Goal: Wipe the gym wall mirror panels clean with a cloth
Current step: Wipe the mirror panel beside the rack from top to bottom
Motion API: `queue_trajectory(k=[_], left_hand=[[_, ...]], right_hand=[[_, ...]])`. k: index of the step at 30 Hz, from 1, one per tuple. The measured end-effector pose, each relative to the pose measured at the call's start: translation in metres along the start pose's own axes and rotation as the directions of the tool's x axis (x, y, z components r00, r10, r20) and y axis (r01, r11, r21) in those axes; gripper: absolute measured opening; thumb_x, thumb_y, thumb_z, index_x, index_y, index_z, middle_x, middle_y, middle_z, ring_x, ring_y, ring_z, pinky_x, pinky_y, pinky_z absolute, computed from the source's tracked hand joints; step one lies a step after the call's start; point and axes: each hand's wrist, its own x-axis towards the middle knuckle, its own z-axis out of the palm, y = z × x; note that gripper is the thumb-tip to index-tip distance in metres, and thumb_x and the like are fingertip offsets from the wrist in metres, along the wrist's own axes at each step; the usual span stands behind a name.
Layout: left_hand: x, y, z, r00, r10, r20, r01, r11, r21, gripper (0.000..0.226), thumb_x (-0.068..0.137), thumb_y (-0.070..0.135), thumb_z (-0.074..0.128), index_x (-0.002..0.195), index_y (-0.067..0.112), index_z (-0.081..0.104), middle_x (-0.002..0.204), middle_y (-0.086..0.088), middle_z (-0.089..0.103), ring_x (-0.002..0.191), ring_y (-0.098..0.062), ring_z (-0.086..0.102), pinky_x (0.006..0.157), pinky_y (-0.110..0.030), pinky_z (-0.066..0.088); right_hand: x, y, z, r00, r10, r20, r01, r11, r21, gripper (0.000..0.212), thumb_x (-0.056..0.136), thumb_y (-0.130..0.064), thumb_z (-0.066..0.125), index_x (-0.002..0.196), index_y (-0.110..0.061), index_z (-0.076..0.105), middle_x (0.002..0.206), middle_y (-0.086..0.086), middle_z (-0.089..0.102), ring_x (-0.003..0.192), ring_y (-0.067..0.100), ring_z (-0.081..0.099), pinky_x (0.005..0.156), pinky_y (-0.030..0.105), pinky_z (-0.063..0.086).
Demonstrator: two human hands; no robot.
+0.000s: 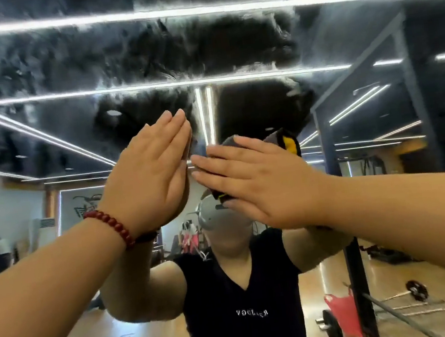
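The smeared mirror (147, 52) filled the view, reflecting a gym. At centre, the right hand (259, 180) lay flat with straight fingers, pressing a grey-and-yellow cloth (282, 139) to the glass. At its 9 o'clock, the left hand (150, 173) pressed flat, fingers straight, holding nothing.

Both arms reach forward, left hand (151, 173) and right hand (256, 181) flat, fingers straight.
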Motion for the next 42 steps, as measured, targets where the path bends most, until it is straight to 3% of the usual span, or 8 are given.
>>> queue_trajectory(k=[2, 7, 13, 19, 25, 31, 39, 42], left_hand=[[-0.002, 0.002, -0.002, 1.000, -0.003, 0.013, 0.003, 1.000, -0.012, 0.061, 0.097, 0.031, 0.028, 0.147, -0.002, 0.038, 0.156, -0.017, 0.032, 0.146, -0.030, 0.027, 0.120, -0.042, 0.015], [-0.013, 0.008, -0.001, 1.000, 0.007, -0.003, -0.007, 1.000, -0.008, 0.062, 0.094, 0.030, 0.031, 0.148, -0.002, 0.037, 0.156, -0.017, 0.032, 0.146, -0.030, 0.027, 0.121, -0.043, 0.016], [-0.029, 0.008, 0.004, 0.997, 0.043, -0.059, -0.046, 0.998, -0.041, 0.056, 0.095, 0.020, 0.034, 0.143, -0.006, 0.043, 0.152, -0.021, 0.038, 0.143, -0.034, 0.033, 0.122, -0.034, 0.011], [-0.034, 0.013, 0.002, 0.998, 0.024, -0.062, -0.025, 0.999, -0.020, 0.056, 0.095, 0.021, 0.035, 0.143, -0.005, 0.044, 0.151, -0.020, 0.040, 0.142, -0.035, 0.035, 0.121, -0.040, 0.016], [-0.043, 0.012, 0.002, 0.998, 0.005, -0.070, -0.008, 0.999, -0.037, 0.054, 0.095, 0.019, 0.033, 0.141, -0.007, 0.046, 0.150, -0.021, 0.042, 0.142, -0.033, 0.035, 0.120, -0.037, 0.016], [-0.057, 0.019, 0.003, 0.992, -0.069, -0.104, 0.061, 0.995, -0.077, 0.053, 0.095, 0.017, 0.033, 0.139, -0.008, 0.048, 0.148, -0.022, 0.044, 0.140, -0.034, 0.037, 0.120, -0.038, 0.019], [-0.065, 0.017, 0.006, 0.975, -0.152, -0.162, 0.133, 0.983, -0.123, 0.052, 0.094, 0.015, 0.035, 0.138, -0.008, 0.048, 0.147, -0.022, 0.044, 0.139, -0.033, 0.037, 0.119, -0.036, 0.019], [-0.067, 0.021, 0.003, 0.983, -0.141, -0.117, 0.132, 0.988, -0.080, 0.054, 0.096, 0.021, 0.034, 0.140, -0.008, 0.046, 0.149, -0.023, 0.042, 0.141, -0.034, 0.036, 0.119, -0.037, 0.017]], right_hand=[[0.001, 0.007, -0.003, 0.999, 0.001, 0.042, -0.001, 1.000, 0.007, 0.057, 0.100, -0.043, 0.028, 0.152, -0.021, 0.036, 0.160, 0.001, 0.031, 0.148, 0.020, 0.026, 0.120, 0.038, 0.008], [0.022, 0.013, -0.008, 0.896, 0.439, -0.069, -0.436, 0.898, 0.054, 0.058, 0.102, -0.040, 0.033, 0.156, -0.020, 0.027, 0.164, 0.003, 0.021, 0.151, 0.023, 0.016, 0.120, 0.040, 0.008], [-0.008, -0.020, 0.002, 0.997, 0.072, 0.004, -0.072, 0.997, 0.021, 0.057, 0.099, -0.041, 0.033, 0.151, -0.019, 0.039, 0.158, 0.004, 0.034, 0.146, 0.024, 0.030, 0.119, 0.038, 0.012], [0.016, 0.010, -0.012, 0.826, 0.562, -0.042, -0.560, 0.826, 0.062, 0.058, 0.101, -0.039, 0.035, 0.155, -0.022, 0.027, 0.164, 0.002, 0.021, 0.151, 0.025, 0.015, 0.121, 0.048, 0.008], [-0.020, -0.048, 0.007, 1.000, 0.003, 0.031, -0.003, 1.000, 0.018, 0.056, 0.099, -0.040, 0.036, 0.151, -0.020, 0.038, 0.158, 0.002, 0.035, 0.146, 0.022, 0.031, 0.120, 0.041, 0.016], [0.039, 0.009, -0.013, 0.827, 0.560, -0.053, -0.557, 0.829, 0.059, 0.057, 0.104, -0.038, 0.033, 0.157, -0.020, 0.021, 0.165, 0.002, 0.016, 0.152, 0.022, 0.009, 0.121, 0.042, 0.005], [-0.006, -0.026, 0.001, 0.995, -0.072, 0.065, 0.074, 0.997, -0.024, 0.055, 0.101, -0.042, 0.036, 0.152, -0.023, 0.038, 0.159, -0.001, 0.033, 0.149, 0.021, 0.025, 0.121, 0.041, 0.011], [-0.011, -0.006, -0.010, 0.993, 0.076, 0.094, -0.078, 0.997, 0.017, 0.060, 0.097, -0.045, 0.032, 0.153, -0.023, 0.035, 0.162, 0.001, 0.027, 0.150, 0.024, 0.020, 0.120, 0.042, 0.007]])
